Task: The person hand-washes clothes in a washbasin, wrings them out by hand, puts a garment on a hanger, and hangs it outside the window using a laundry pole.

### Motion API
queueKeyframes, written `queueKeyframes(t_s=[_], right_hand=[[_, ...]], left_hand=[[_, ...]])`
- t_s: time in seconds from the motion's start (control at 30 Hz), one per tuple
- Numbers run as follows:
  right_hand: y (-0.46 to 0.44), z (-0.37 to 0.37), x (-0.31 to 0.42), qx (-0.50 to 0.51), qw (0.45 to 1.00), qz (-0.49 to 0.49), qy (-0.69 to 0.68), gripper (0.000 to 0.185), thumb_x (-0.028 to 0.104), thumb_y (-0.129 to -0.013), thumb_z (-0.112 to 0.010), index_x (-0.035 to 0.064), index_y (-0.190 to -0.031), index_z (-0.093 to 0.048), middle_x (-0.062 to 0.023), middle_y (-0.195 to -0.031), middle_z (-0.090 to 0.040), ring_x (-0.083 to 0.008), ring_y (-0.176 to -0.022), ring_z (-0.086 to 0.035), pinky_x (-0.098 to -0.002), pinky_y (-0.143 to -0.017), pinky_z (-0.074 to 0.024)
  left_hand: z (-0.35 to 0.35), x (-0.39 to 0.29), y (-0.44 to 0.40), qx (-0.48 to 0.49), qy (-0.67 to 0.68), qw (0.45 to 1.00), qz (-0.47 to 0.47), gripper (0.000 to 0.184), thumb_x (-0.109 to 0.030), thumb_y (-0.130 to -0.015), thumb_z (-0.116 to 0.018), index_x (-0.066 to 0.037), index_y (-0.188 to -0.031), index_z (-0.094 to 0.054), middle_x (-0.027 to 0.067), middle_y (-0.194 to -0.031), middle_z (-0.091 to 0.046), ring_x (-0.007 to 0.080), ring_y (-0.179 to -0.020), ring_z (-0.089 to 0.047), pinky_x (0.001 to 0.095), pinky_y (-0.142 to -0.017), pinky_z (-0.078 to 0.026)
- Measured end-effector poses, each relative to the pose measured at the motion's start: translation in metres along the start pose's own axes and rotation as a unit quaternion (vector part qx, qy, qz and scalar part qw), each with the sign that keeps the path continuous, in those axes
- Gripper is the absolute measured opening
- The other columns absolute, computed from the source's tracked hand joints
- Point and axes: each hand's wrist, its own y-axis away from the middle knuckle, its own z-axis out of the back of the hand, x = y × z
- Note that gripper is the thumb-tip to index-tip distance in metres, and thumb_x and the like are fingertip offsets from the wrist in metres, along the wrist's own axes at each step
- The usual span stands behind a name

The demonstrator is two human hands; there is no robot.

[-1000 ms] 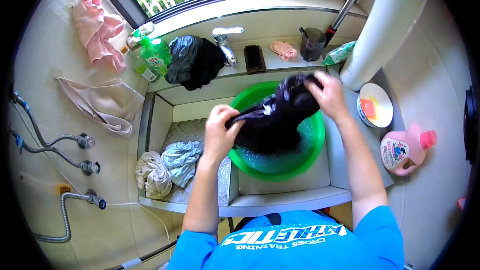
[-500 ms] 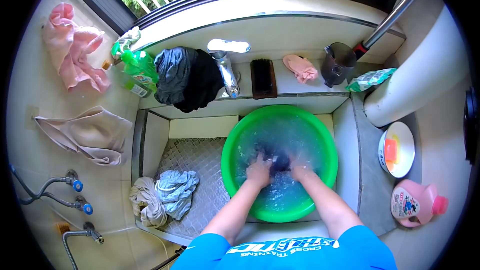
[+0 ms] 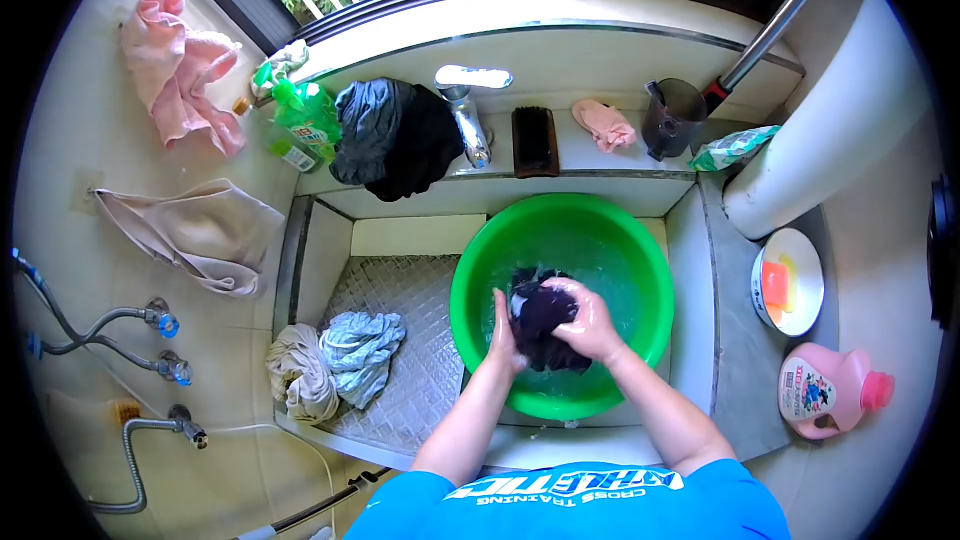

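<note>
A bunched dark wet cloth (image 3: 545,325), possibly a garment, is held between my two hands over the green basin (image 3: 660,290). My left hand (image 3: 504,332) presses along its left side, fingers pointing up. My right hand (image 3: 588,320) wraps around its right side, thumb and fingers gripping the fabric. Cloudy water (image 3: 600,240) fills the basin below. The lower part of the cloth hangs near the water, and I cannot tell whether it touches.
A crumpled light blue cloth (image 3: 362,355) and a beige cloth (image 3: 300,375) lie left in the sink. Behind stand a faucet (image 3: 470,125), a brush (image 3: 535,143) and a dark jug (image 3: 672,120). To the right are a soap bowl (image 3: 788,280) and a pink detergent bottle (image 3: 820,390).
The dark cloth, mostly under water before, is now lifted up and gathered between both hands. My hands have come closer together, and the water looks calmer.
</note>
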Motion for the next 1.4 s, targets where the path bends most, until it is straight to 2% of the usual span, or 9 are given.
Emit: queueKeyframes(t_s=[0.1, 0.43, 0.6, 0.67, 0.8, 0.83, 0.87, 1.07, 1.4], right_hand=[[0.006, -0.007, 0.062, 0.061, 0.997, 0.049, -0.022, 0.046, 0.003, -0.064, -0.069, 0.0036, -0.108, -0.060, -0.0095, -0.111, -0.060, -0.0207, -0.106, -0.057, -0.0333, -0.096, -0.0424], [-0.012, -0.045, 0.110, 0.026, 0.980, 0.153, -0.127, 0.058, 0.009, -0.071, -0.073, 0.0073, -0.123, -0.049, -0.0086, -0.115, -0.058, -0.0178, -0.105, -0.056, -0.0304, -0.093, -0.0426], [-0.018, -0.071, 0.104, 0.150, 0.982, 0.115, -0.004, 0.076, 0.015, -0.072, -0.075, 0.0069, -0.137, -0.035, -0.0126, -0.129, -0.049, -0.0237, -0.118, -0.049, -0.0332, -0.101, -0.0379], [-0.022, -0.085, 0.104, 0.238, 0.966, 0.090, 0.035, 0.086, 0.017, -0.070, -0.076, 0.0058, -0.141, -0.028, -0.0137, -0.134, -0.044, -0.0239, -0.123, -0.045, -0.0336, -0.103, -0.0362], [-0.011, -0.113, 0.094, 0.322, 0.929, -0.056, -0.177, 0.092, 0.016, -0.070, -0.075, 0.0070, -0.144, -0.021, -0.0142, -0.135, -0.043, -0.0242, -0.125, -0.043, -0.0351, -0.104, -0.0348], [-0.007, -0.120, 0.093, 0.328, 0.892, -0.140, -0.277, 0.093, 0.016, -0.070, -0.074, 0.0078, -0.145, -0.019, -0.0146, -0.135, -0.042, -0.0242, -0.126, -0.042, -0.0359, -0.105, -0.0334], [-0.001, -0.140, 0.067, 0.275, 0.924, -0.074, -0.256, 0.086, 0.019, -0.075, -0.071, 0.0078, -0.145, -0.022, -0.0145, -0.135, -0.042, -0.0241, -0.127, -0.039, -0.0370, -0.107, -0.0296], [0.030, -0.202, 0.058, 0.163, 0.969, 0.143, 0.120, 0.054, 0.038, -0.082, -0.054, 0.0104, -0.129, -0.049, -0.0132, -0.127, -0.048, -0.0325, -0.120, -0.041, -0.0459, -0.102, -0.0299], [-0.018, -0.231, 0.018, 0.162, 0.959, 0.190, 0.133, 0.052, 0.049, -0.077, -0.046, 0.0028, -0.099, -0.055, -0.0188, -0.093, -0.055, -0.0388, -0.087, -0.053, -0.0462, -0.077, -0.0422]], left_hand=[[0.015, 0.005, -0.003, 0.077, 0.029, 0.996, -0.024, 0.049, -0.050, -0.092, -0.041, -0.011, -0.119, -0.054, 0.0104, -0.117, -0.057, 0.0245, -0.108, -0.057, 0.0411, -0.096, -0.046], [-0.053, -0.079, 0.073, 0.131, -0.007, 0.962, -0.239, 0.060, -0.055, -0.090, -0.042, -0.009, -0.127, -0.049, 0.0094, -0.120, -0.058, 0.0235, -0.108, -0.057, 0.0392, -0.095, -0.047], [-0.018, -0.131, 0.143, 0.001, -0.172, 0.925, -0.339, 0.036, -0.029, -0.087, -0.056, -0.004, -0.113, -0.057, 0.0072, -0.105, -0.064, 0.0178, -0.093, -0.062, 0.0317, -0.085, -0.049], [-0.028, -0.144, 0.182, -0.041, -0.282, 0.875, -0.392, 0.030, -0.015, -0.079, -0.063, -0.002, -0.107, -0.059, 0.0060, -0.101, -0.063, 0.0162, -0.092, -0.060, 0.0307, -0.085, -0.047], [-0.005, -0.148, 0.223, -0.157, -0.642, 0.508, -0.553, 0.039, -0.009, -0.062, -0.071, 0.000, -0.098, -0.061, 0.0147, -0.116, -0.052, 0.0287, -0.108, -0.052, 0.0372, -0.093, -0.041], [0.003, -0.146, 0.233, -0.174, -0.699, 0.472, -0.509, 0.054, -0.010, -0.055, -0.073, -0.002, -0.106, -0.057, 0.0172, -0.119, -0.049, 0.0358, -0.112, -0.047, 0.0408, -0.096, -0.039], [0.016, -0.139, 0.238, -0.207, -0.739, 0.423, -0.482, 0.070, -0.015, -0.054, -0.074, -0.006, -0.119, -0.050, 0.0170, -0.121, -0.047, 0.0378, -0.113, -0.045, 0.0438, -0.098, -0.038], [0.034, -0.101, 0.241, -0.229, -0.831, 0.359, -0.357, 0.090, -0.045, -0.049, -0.084, -0.010, -0.124, -0.046, 0.0176, -0.124, -0.043, 0.0420, -0.116, -0.039, 0.0528, -0.097, -0.035], [0.056, -0.118, 0.206, -0.267, -0.851, 0.313, -0.325, 0.080, -0.046, -0.047, -0.078, -0.008, -0.109, -0.046, 0.0133, -0.107, -0.049, 0.0355, -0.099, -0.049, 0.0465, -0.075, -0.039]])
